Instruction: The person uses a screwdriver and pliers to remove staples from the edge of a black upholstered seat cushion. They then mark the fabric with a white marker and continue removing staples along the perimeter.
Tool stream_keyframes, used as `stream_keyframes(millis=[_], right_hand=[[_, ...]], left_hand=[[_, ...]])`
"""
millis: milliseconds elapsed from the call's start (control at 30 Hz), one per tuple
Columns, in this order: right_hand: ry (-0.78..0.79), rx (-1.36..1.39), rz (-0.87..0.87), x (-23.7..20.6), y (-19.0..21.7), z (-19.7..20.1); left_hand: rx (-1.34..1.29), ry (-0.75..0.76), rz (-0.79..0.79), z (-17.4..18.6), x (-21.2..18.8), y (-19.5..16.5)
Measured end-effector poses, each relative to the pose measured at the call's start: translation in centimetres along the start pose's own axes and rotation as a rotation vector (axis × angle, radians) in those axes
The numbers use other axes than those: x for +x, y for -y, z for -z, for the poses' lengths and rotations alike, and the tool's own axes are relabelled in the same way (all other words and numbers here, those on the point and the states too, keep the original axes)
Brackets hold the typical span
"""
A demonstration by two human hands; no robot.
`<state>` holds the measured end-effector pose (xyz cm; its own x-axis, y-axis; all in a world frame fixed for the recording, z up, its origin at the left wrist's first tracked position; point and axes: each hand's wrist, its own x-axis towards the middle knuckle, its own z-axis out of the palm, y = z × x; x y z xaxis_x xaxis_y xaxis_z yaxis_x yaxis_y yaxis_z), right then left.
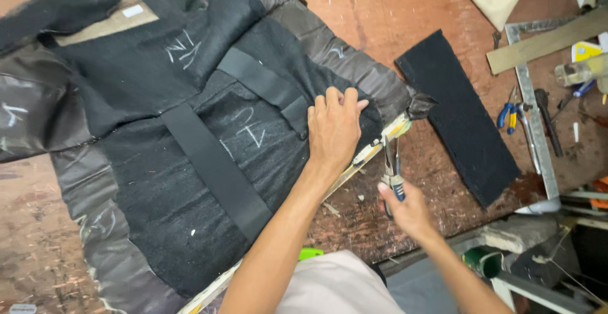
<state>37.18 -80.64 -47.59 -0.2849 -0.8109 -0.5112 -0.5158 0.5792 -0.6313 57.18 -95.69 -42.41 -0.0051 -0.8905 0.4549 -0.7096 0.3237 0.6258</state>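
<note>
A large black felt-backed seat cover (190, 162) spreads over the wooden workbench (380, 10). The left hand (334, 127) lies flat, fingers spread, on its edge at three o'clock. Just toward five o'clock of that hand, the right hand (410, 209) grips blue-handled pliers (391, 165) whose tips meet the cover's pale rim.

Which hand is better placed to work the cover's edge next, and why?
Probably the right hand: it grips the pliers, their tips already at the cover's edge. The left hand lies flat on the black seat cover, pinning it down, with no tool.
</note>
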Motion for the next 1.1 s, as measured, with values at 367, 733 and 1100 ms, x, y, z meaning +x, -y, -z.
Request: stream_keyframes(millis=[367, 733, 1100], right_hand=[[-0.309, 0.741, 0.261, 0.3, 0.1, -1.5], [0.444, 0.082, -0.624, -7.8, -10.8, -1.9], [0.328, -0.022, -0.271, -7.6, -13.2, -3.6]], left_hand=[[-0.035, -0.015, 0.007, 0.6, 0.4, -0.3], [-0.109, -0.038, 0.011, 1.8, 0.2, -0.6], [0.036, -0.017, -0.367, 3.1, 0.3, 0.1]])
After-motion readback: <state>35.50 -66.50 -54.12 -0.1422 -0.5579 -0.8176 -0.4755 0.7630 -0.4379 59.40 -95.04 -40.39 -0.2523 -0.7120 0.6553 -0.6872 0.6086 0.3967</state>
